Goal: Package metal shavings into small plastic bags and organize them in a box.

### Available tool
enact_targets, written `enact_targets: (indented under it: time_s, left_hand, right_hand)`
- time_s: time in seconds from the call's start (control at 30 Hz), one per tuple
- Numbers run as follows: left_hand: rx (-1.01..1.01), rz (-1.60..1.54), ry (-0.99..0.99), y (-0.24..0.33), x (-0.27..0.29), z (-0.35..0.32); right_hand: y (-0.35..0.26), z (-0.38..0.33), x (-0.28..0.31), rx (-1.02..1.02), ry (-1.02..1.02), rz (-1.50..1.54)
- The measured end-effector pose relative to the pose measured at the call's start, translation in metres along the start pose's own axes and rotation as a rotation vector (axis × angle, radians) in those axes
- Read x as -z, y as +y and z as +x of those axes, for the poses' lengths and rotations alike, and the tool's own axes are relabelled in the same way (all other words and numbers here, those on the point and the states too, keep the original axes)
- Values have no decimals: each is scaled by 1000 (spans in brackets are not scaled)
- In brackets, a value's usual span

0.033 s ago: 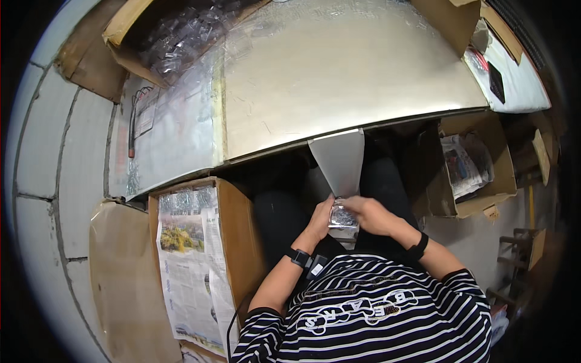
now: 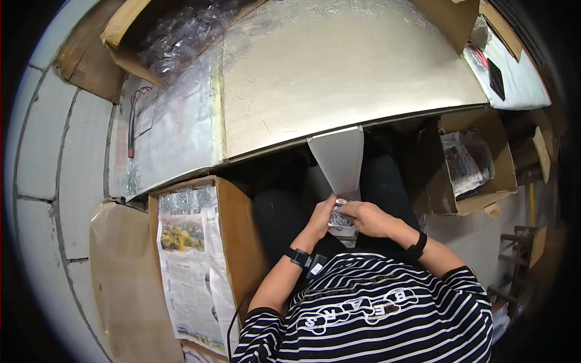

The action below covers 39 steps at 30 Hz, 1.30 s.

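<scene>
Between my hands, at the lower end of a pale chute-like sheet [image 2: 340, 160], is a small shiny clear plastic piece [image 2: 342, 220]; its exact kind cannot be made out. My left hand [image 2: 320, 219] is closed along its left side, thumb upward. From the right, my right hand [image 2: 375, 219] reaches over it with bent fingers pressed on its upper part, hiding some of it. The sheet slopes from the table's front edge toward my lap, between my knees.
The metal-topped table [image 2: 357, 66] carries scattered clear bits. An open carton of clear plastic pieces [image 2: 181, 36] stands back left. A newspaper-covered box [image 2: 193, 266] is beside my left leg; an open carton [image 2: 475, 163] is right. A dark phone [image 2: 496, 80] lies far right.
My right hand's fingers have shifted a little left across the clear plastic piece and cover more of it. The left hand has hardly moved.
</scene>
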<state>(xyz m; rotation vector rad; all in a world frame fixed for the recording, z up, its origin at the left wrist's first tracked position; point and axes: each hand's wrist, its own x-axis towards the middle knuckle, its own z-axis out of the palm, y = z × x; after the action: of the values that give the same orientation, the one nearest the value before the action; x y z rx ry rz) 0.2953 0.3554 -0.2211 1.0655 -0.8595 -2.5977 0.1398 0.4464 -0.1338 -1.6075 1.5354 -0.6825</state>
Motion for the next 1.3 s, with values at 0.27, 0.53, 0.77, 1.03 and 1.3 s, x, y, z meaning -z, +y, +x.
enact_targets:
  time_s: [0.27, 0.53, 0.77, 1.03, 1.3]
  left_hand:
    - [-201, 19, 10, 64, -34, -58]
    - [-531, -84, 199, 84, -70, -63]
    - [-457, 45, 65, 93, -76, -78]
    - [-474, -42, -298, 100, -84, -86]
    - [-406, -77, -99, 109, -76, -92]
  right_hand:
    - [-44, 4, 62, 37, 335, 165]
    - [-73, 15, 32, 279, 338, -456]
    - [-73, 25, 42, 291, 397, -294]
    - [-74, 28, 55, 223, 466, -84]
    - [-73, 27, 62, 297, 555, 98]
